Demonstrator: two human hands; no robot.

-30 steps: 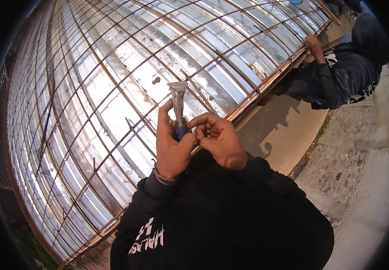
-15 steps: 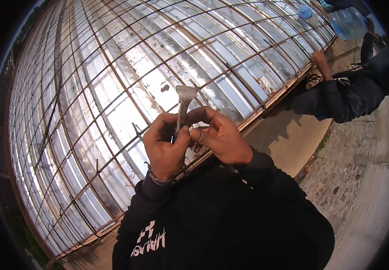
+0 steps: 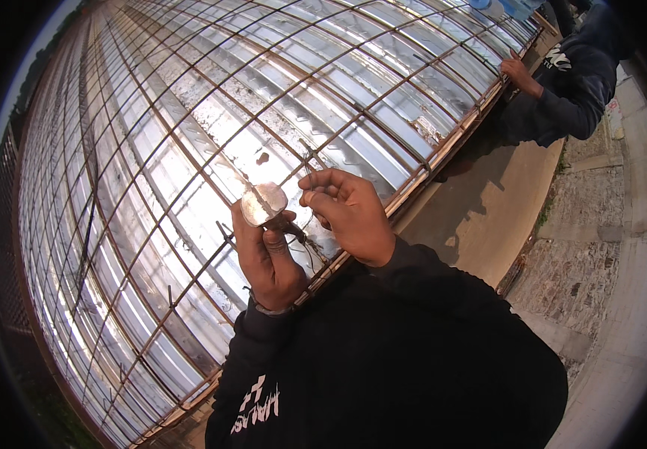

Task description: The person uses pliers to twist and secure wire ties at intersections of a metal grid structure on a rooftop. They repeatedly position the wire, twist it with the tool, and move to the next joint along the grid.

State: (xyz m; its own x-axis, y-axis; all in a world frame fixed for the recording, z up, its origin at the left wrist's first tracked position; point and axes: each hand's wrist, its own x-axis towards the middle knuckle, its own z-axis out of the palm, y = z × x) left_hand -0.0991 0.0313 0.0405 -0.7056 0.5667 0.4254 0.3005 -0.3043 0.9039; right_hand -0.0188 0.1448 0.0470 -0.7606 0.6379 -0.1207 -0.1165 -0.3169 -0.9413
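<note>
My left hand is closed around a metal tool whose flat, rounded, shiny end faces up beside the thumb. Below that end, a bundle of thin dark wires sticks out from the same hand toward the right. To the right, my right hand has its thumb and forefinger pinched together, apart from the left. Whatever is between those fingertips is too small to make out. Both hands are above the near edge of a rebar grid.
Under the grid lie shiny corrugated metal sheets. A co-worker in dark clothes rests a hand on the grid's far right edge, near a clear blue bottle. Lower down on the right are a concrete surface and stonework.
The tool has tipped so its broad end faces up. My hands, together before, are now apart, and the wire bundle shows. The co-worker has shifted.
</note>
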